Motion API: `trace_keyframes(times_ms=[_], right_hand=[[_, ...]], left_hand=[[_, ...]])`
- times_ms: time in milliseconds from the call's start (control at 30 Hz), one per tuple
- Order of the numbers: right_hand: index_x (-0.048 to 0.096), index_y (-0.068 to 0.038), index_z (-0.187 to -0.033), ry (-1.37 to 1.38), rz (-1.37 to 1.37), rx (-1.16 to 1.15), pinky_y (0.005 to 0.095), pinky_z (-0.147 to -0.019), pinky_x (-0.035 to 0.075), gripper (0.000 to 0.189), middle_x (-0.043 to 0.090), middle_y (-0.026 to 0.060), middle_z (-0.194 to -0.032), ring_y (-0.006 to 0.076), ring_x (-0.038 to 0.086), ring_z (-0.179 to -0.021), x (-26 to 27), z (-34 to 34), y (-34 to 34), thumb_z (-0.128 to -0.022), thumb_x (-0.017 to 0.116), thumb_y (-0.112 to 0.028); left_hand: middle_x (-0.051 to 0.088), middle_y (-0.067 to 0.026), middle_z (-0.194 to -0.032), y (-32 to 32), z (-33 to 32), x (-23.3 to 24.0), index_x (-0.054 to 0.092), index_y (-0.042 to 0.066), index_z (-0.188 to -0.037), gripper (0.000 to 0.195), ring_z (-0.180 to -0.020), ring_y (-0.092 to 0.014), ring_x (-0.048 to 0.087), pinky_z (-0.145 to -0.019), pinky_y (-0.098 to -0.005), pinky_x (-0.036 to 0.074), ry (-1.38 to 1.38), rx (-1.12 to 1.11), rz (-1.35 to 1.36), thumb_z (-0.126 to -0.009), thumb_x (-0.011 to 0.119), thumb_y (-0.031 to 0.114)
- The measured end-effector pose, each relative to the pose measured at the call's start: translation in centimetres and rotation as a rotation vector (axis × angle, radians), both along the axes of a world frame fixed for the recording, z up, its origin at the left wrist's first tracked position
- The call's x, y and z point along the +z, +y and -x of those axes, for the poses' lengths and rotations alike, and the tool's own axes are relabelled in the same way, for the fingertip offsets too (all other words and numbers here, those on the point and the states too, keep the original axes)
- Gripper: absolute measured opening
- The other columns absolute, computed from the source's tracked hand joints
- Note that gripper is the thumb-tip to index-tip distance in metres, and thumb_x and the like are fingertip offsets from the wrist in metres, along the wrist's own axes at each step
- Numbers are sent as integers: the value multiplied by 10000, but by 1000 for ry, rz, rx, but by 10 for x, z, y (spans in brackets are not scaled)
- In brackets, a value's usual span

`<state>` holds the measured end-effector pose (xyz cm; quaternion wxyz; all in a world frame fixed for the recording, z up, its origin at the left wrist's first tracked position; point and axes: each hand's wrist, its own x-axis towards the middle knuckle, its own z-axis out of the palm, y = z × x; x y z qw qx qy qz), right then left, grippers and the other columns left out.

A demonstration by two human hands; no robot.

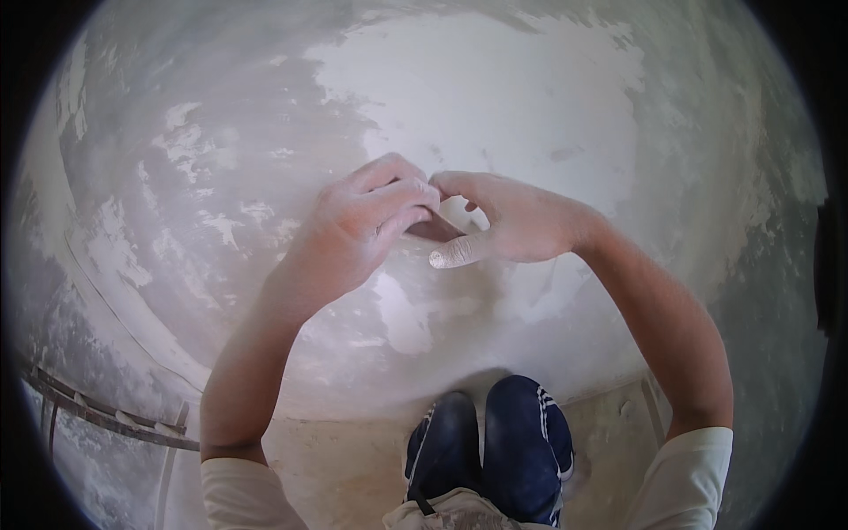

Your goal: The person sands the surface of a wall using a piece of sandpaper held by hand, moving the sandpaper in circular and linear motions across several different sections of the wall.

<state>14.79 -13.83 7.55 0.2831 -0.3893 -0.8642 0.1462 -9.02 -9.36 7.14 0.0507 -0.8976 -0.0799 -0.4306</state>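
Observation:
Both hands, coated in pale dust, meet near the middle of the view in front of a wall (490,86) patched with white filler over grey. Between them is a small folded piece of sandpaper (434,228), brownish on the side that shows. My left hand (371,212) has its fingers curled on the sheet's upper left part. My right hand (510,218) is at its right end, the thumb stretched below and the fingers bent above. Part of the sheet is hidden behind the fingers.
Below are my bent knees in dark blue trousers (523,444) with white stripes, near the wall's foot and a dusty, light brown surface (338,464). A narrow rail or frame (106,414) runs at the lower left. A dark object (823,265) stands at the far right rim.

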Motion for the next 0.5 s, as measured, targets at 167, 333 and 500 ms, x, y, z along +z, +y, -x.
trace_keyframes(times_ms=[167,333,500], right_hand=[[332,-69,-1547,147,141,59,522,-1210,425,889,479,259,-1588,403,390,-1571,-3,15,11,-912,848,-416],[296,-84,-1519,287,203,227,485,-1129,501,882,390,197,-1610,336,366,-1584,-3,19,24,-883,842,-358],[325,-114,-1515,338,324,230,386,-847,566,817,509,171,-1452,289,550,-1341,9,22,17,-858,788,-261]], left_hand=[[716,-101,-1073,13,8,13,753,36,-1002,262,-960,-264,735,-795,-355,601,-95,-11,-151,-822,785,-152],[719,-99,-1083,17,14,13,747,34,-979,219,-980,-243,731,-813,-356,605,-123,-110,-129,-844,777,-137],[719,-97,-1085,20,18,16,752,37,-969,207,-981,-242,727,-824,-350,596,-116,-122,-96,-842,782,-124]])
